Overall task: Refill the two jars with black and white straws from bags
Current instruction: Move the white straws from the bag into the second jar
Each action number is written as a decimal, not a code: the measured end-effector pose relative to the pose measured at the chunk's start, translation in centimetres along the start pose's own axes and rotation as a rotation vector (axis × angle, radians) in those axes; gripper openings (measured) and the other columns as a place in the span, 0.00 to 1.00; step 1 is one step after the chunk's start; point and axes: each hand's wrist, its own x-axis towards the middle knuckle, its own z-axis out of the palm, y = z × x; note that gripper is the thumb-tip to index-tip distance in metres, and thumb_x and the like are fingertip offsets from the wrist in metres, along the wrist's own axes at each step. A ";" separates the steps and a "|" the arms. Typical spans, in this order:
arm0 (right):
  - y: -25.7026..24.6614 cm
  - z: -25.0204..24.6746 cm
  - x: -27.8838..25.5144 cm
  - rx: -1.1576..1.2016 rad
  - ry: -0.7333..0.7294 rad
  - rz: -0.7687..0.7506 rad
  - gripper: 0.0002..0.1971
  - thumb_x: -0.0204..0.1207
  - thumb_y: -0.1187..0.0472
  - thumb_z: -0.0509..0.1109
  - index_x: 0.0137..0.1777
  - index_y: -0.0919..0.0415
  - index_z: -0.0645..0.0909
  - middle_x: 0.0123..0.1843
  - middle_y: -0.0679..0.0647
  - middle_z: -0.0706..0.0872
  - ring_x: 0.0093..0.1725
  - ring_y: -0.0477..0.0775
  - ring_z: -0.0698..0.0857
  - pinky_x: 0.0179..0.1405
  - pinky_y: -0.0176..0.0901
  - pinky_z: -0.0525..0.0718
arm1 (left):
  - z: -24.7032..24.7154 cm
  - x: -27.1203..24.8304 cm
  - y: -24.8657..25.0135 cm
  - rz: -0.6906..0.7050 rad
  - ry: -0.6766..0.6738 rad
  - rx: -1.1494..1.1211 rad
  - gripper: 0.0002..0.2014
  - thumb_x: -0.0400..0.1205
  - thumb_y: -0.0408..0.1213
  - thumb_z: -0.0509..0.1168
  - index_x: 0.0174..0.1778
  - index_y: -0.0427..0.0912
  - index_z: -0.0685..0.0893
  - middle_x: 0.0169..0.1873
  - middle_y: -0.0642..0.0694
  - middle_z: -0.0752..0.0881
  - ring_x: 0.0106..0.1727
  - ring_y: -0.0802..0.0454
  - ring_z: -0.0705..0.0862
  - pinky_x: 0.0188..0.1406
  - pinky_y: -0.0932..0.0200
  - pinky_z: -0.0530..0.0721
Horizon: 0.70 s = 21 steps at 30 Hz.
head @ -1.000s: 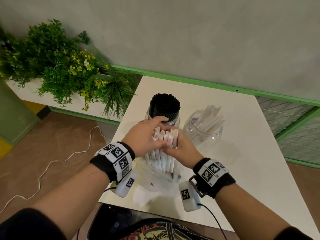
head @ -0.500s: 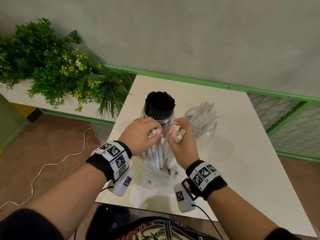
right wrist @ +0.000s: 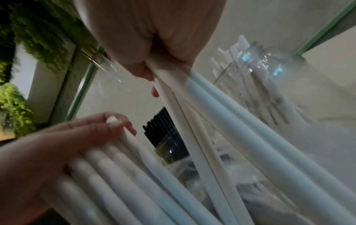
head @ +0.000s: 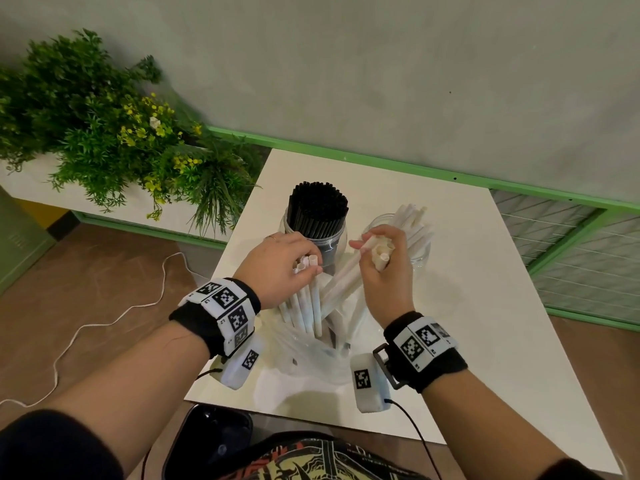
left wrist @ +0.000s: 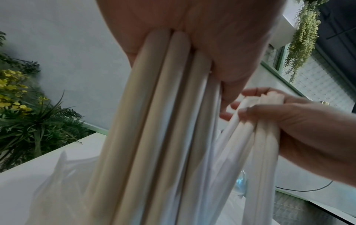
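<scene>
Two clear jars stand on the white table (head: 485,306). The left jar (head: 337,242) is packed with black straws (head: 317,211). The right jar (head: 420,252) holds a few white straws (head: 412,220) leaning right. My left hand (head: 287,265) grips a bundle of white straws (head: 304,306) whose lower ends stand in a clear plastic bag (head: 311,355). My right hand (head: 381,258) grips a smaller bunch of white straws (head: 343,285), tilted up toward the right jar. The left wrist view shows the left hand's bundle (left wrist: 154,121) and the right hand's bunch (left wrist: 256,137).
A planter with green plants and yellow flowers (head: 114,140) stands left of the table. A white cable (head: 104,323) lies on the brown floor. A green-framed mesh panel (head: 571,258) borders the table's right side. A dark object (head: 207,441) sits below the table's near edge.
The one bundle held between both hands has been split. My right hand has pulled a few white straws up and to the right, toward the right jar. My left hand keeps the rest.
</scene>
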 end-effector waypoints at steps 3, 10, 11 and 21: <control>-2.1 -1.5 1.7 0.051 0.042 -0.034 0.21 0.78 0.77 0.60 0.55 0.47 0.71 0.54 0.58 0.81 0.53 0.55 0.89 0.57 0.53 0.85 | 0.1 0.2 -0.1 -0.010 -0.009 0.014 0.17 0.75 0.59 0.53 0.46 0.56 0.82 0.45 0.60 0.79 0.46 0.54 0.76 0.50 0.59 0.72; -6.8 -7.3 7.4 0.165 0.233 -0.176 0.19 0.77 0.79 0.58 0.56 0.53 0.69 0.51 0.55 0.78 0.52 0.64 0.89 0.59 0.64 0.83 | 0.1 1.0 -0.4 -0.015 -0.011 0.013 0.06 0.79 0.50 0.62 0.45 0.56 0.82 0.45 0.61 0.79 0.47 0.55 0.76 0.51 0.59 0.70; -7.2 -8.0 8.2 0.157 0.271 -0.222 0.19 0.76 0.79 0.57 0.56 0.53 0.68 0.51 0.55 0.78 0.52 0.64 0.89 0.59 0.61 0.83 | 0.2 1.1 -0.4 -0.016 -0.012 0.017 0.06 0.80 0.50 0.62 0.45 0.56 0.82 0.45 0.61 0.78 0.47 0.55 0.76 0.51 0.59 0.70; -5.5 -8.4 11.8 0.004 0.377 -0.228 0.20 0.76 0.76 0.56 0.57 0.50 0.68 0.51 0.52 0.77 0.50 0.54 0.89 0.54 0.41 0.84 | 0.2 1.1 -0.2 -0.038 -0.022 0.022 0.10 0.77 0.53 0.58 0.44 0.57 0.82 0.45 0.62 0.78 0.48 0.55 0.77 0.54 0.56 0.74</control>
